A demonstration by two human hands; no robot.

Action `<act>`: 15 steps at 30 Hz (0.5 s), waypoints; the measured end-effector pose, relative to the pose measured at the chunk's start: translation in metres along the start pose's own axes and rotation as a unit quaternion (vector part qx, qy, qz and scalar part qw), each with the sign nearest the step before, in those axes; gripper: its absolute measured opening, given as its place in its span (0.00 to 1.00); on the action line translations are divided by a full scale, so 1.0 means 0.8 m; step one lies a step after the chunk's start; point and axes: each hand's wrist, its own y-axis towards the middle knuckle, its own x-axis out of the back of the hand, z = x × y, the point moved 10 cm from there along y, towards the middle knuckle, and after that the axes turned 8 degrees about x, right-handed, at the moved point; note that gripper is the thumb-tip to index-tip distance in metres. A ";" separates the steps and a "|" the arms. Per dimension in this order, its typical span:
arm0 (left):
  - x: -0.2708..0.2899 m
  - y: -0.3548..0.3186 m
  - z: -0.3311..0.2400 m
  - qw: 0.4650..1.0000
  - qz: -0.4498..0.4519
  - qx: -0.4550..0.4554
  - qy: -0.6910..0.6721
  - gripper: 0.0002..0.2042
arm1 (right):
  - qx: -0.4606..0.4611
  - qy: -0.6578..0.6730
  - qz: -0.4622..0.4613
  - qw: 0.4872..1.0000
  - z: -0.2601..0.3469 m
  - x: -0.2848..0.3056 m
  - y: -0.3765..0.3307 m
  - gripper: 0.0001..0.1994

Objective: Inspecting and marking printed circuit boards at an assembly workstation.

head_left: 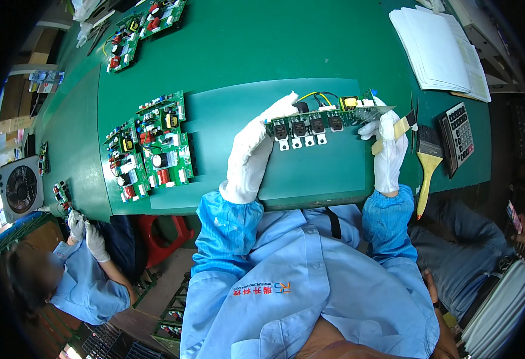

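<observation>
A green circuit board [349, 115] is held up over the bench mat, tilted so that a row of black transistors [299, 128] with metal tabs faces me. My gloved left hand [253, 143] is closed on the board's left end. At the board's right end is my gloved right hand [389, 146], its fingers bent around a flat beige-handled tool [389, 139] with a dark end, seemingly a small brush. Whether that hand also grips the board is hard to see. Yellow and black wires [317, 96] arch over the board's far side.
Several circuit boards [170, 140] lie left of my hands, and more boards [125, 45] at the far left. To the right are a yellow-handled brush [428, 164], a calculator [458, 134] and papers [433, 51]. A gloved co-worker [86, 263] sits at left; another person [466, 257] is at right.
</observation>
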 end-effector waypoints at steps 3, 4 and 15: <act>-0.001 0.001 0.000 1.000 0.009 0.004 -0.021 0.28 | -0.002 0.001 -0.003 1.000 0.001 -0.001 0.001 0.22; -0.001 0.001 0.000 1.000 0.014 0.005 -0.027 0.28 | 0.000 0.002 -0.003 1.000 0.000 0.000 0.001 0.22; -0.002 0.000 0.001 0.999 -0.001 0.022 -0.046 0.29 | 0.003 -0.017 0.002 1.000 -0.005 0.002 0.004 0.20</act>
